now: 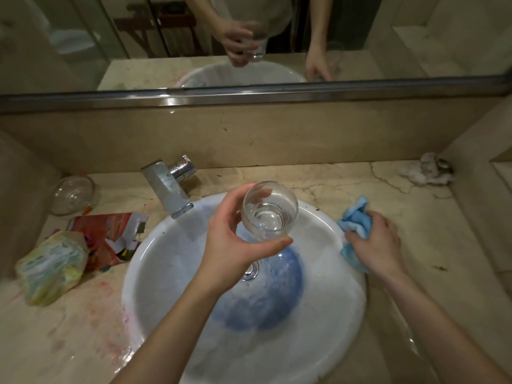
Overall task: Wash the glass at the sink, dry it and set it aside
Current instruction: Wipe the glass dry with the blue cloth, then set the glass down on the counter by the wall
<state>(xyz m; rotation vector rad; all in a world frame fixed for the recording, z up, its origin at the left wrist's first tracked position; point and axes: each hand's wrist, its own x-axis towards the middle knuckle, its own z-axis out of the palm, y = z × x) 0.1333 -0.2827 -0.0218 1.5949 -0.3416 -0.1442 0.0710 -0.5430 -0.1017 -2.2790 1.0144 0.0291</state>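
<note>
A clear drinking glass (269,212) is held upright above the white round sink (155,273), its mouth facing the camera. My left hand (232,239) is wrapped around its side, thumb in front and fingers behind. On the sink's right rim my right hand (379,242) rests closed on a crumpled light-blue cloth (356,220). The chrome faucet (169,189) stands at the sink's back left; no water runs from it. The basin has a blue stain around the drain (249,270).
A small glass bowl (73,194) sits at the back left of the marble counter (415,206), with a torn red package (110,236) and a crumpled plastic bag (52,270) beside it. A grey rag (426,170) lies in the back right corner. A mirror (83,37) spans the wall.
</note>
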